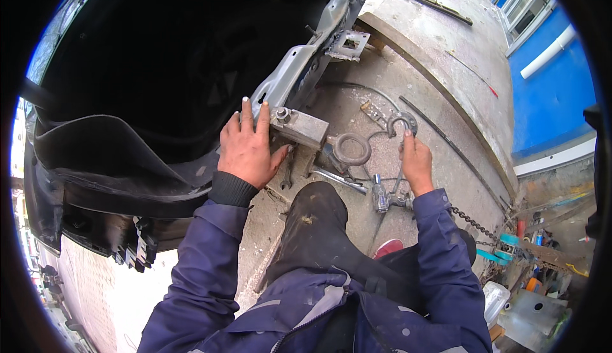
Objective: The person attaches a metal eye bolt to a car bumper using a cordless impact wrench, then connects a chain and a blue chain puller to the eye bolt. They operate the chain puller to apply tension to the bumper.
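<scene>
My left hand (247, 147) lies flat with fingers spread against the bare grey metal frame rail (287, 75) of a black car body (159, 66), right beside a steel clamp block (301, 127) bolted to the rail's end. My right hand (415, 159) reaches to the concrete floor and closes its fingers on a curved steel hook (403, 123). A steel pull ring (351, 149) hangs off the clamp block between the two hands. Both sleeves are dark blue.
A socket ratchet (381, 195) and wrenches (340, 179) lie on the concrete by my black-trousered knee (319, 219). A chain (475, 224) runs right toward clutter of tools and cans (529, 251). A raised concrete kerb (440, 79) and blue wall (548, 85) bound the right.
</scene>
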`<state>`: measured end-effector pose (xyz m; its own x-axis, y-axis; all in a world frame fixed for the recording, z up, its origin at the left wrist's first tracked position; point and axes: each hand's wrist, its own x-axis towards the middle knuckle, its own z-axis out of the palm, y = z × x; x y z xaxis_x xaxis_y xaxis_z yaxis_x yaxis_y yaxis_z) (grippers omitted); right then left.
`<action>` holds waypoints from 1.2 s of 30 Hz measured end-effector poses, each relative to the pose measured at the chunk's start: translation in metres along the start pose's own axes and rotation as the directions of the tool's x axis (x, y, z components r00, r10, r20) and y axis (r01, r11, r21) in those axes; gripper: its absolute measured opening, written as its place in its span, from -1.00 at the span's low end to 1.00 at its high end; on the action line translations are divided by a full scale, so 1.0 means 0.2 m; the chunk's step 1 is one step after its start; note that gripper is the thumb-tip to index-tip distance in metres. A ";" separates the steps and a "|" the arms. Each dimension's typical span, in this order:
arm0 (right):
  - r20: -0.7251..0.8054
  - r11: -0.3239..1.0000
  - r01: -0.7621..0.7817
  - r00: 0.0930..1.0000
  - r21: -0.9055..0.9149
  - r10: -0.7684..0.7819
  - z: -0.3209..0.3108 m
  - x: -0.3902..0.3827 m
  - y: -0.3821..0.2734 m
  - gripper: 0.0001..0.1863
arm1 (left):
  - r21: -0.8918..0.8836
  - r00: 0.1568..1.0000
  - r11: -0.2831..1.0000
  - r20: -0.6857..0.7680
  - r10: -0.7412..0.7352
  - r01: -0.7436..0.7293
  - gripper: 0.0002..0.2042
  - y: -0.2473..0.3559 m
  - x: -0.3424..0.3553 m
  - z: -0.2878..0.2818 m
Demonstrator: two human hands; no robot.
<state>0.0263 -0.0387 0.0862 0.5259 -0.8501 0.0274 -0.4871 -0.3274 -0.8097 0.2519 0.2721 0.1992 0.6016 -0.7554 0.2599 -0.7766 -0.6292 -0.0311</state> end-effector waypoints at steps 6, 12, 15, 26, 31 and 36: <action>-0.017 0.756 -0.282 0.941 -0.591 0.337 -0.48 -0.01 0.88 -0.26 | -0.014 1.000 1.000 -0.008 0.001 -0.001 -0.09 0.00 0.00 0.02; 0.002 0.385 -0.354 0.734 -0.853 0.679 -0.73 -0.45 1.42 -0.34 | -0.032 0.996 0.997 -0.049 0.068 -0.069 -0.06 -0.01 0.00 0.04; 0.051 0.452 -0.189 0.883 -0.872 0.466 -0.59 -0.54 1.42 -0.43 | -0.012 0.996 0.996 -0.027 0.083 -0.084 -0.07 -0.02 -0.01 0.05; 0.583 0.650 0.301 0.766 -0.698 0.271 0.25 -0.31 1.41 -0.23 | 0.049 0.998 0.998 -0.046 0.041 -0.039 -0.08 0.02 0.00 0.05; 0.595 0.624 0.377 0.783 -0.685 0.180 0.31 -0.30 1.49 -0.49 | 0.048 1.000 0.999 -0.025 0.003 -0.001 -0.04 0.02 0.01 0.04; 0.612 0.765 0.284 0.771 -0.578 0.176 0.23 -0.29 1.40 -0.53 | -0.003 1.000 1.000 0.000 -0.016 0.016 -0.07 0.01 0.01 0.02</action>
<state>-0.1083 -0.0615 -0.1685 0.7466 -0.4610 -0.4796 -0.6262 -0.7303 -0.2729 0.2524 0.2700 0.1964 0.6138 -0.7454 0.2599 -0.7676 -0.6404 -0.0239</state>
